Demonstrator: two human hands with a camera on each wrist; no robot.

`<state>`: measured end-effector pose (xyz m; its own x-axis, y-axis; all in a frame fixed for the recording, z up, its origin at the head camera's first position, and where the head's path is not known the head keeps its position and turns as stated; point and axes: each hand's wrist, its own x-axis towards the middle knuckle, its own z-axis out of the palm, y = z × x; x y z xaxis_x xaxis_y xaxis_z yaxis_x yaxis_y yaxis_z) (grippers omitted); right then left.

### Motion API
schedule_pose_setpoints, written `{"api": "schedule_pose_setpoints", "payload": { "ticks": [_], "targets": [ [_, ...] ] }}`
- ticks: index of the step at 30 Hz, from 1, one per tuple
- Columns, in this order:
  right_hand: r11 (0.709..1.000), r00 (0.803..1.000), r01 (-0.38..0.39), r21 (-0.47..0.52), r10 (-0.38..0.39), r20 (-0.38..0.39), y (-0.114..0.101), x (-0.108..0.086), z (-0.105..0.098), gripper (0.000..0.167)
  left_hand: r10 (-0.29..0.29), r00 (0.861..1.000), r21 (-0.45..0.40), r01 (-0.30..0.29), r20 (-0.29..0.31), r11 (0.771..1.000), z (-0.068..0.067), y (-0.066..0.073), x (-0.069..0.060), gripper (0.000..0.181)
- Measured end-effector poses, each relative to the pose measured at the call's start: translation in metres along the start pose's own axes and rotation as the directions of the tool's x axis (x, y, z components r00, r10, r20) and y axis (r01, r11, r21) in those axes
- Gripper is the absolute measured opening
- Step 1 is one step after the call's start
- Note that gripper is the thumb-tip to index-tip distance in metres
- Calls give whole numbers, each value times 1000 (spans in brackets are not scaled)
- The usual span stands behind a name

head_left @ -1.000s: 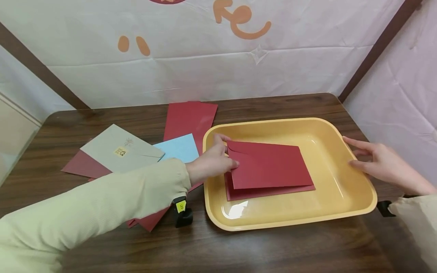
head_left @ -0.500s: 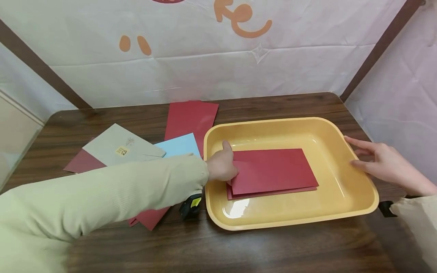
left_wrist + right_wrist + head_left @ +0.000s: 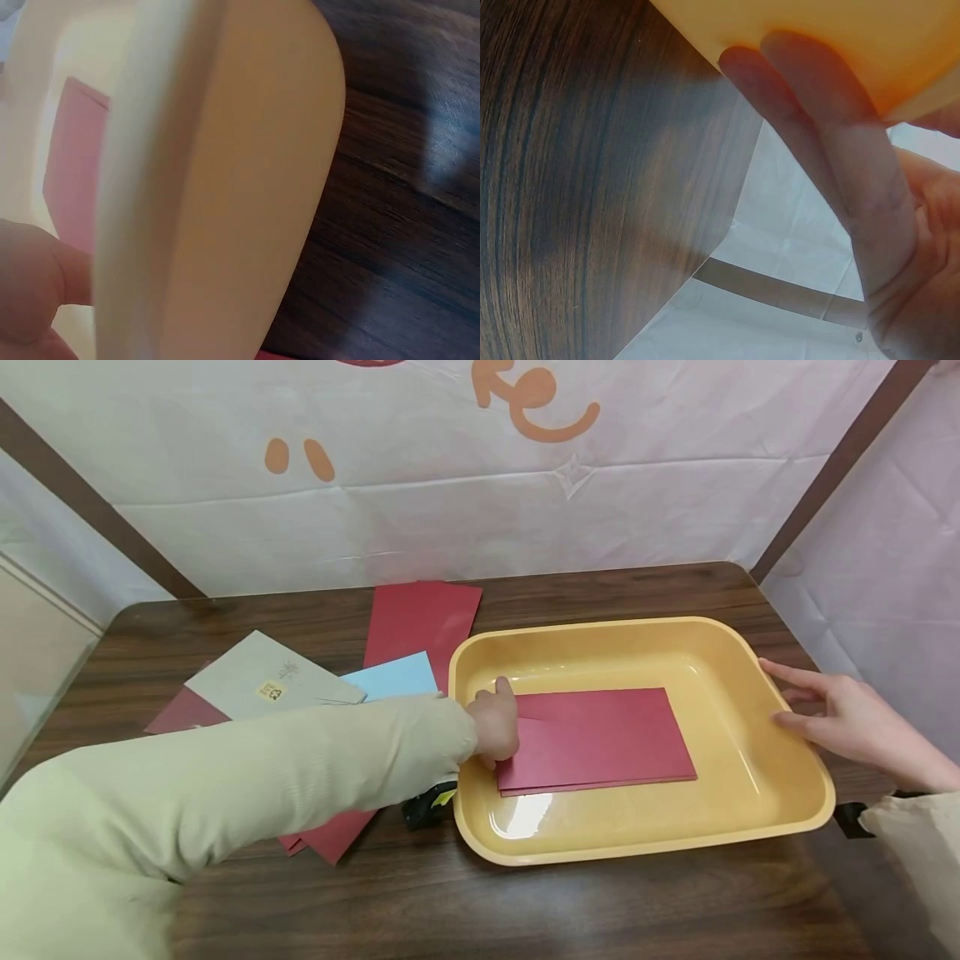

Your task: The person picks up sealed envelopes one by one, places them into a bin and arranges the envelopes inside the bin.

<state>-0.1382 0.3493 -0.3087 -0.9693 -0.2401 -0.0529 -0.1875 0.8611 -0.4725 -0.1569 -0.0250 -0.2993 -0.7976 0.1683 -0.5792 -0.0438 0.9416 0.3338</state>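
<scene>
Just right of centre in the frame, red envelopes lie flat on the floor of a yellow tray; a second edge peeks out along their lower side, so there are at least two, nearly lined up. The left hand is inside the tray at their left end, one finger pointing up the frame; its other fingers are mostly hidden, and the wrist view is blurred, so I cannot tell whether it pinches the paper or merely touches it. The right hand, at the right of the frame, grips the tray's right rim, thumb over the inner side and fingers, nearly straight, against the outer wall. To the left on the wooden table lie loose envelopes: a grey one with a sticker, a blue one partly under the left sleeve, a red pair near the table's far edge, and more red paper showing below the sleeve. The step in hand looks like settling the red envelopes in the tray. The next move seems to call for the left hand to come away cleanly without dragging the top one askew, the right hand steadying the rim.
</scene>
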Motion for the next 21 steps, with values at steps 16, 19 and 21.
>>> {"api": "schedule_pose_setpoints", "payload": {
  "ticks": [16, 19, 21],
  "targets": [
    [998, 999, -40, -44, 41, 21, -2, -1, 0, 66, -33, 999, 9, 32, 41, 999, -5, 4, -5, 64],
    [998, 999, -39, -43, 40, 23, -2, -1, 0, 66, -3, 1000, 22, 2, 12, 1000, -8, 3, -7, 64],
    [998, 999, -39, -53, 41, 21, -1, -1, 0, 65, 23, 1000, 31, -22, -22, 999, -8, 2, -8, 65]
  ]
}}
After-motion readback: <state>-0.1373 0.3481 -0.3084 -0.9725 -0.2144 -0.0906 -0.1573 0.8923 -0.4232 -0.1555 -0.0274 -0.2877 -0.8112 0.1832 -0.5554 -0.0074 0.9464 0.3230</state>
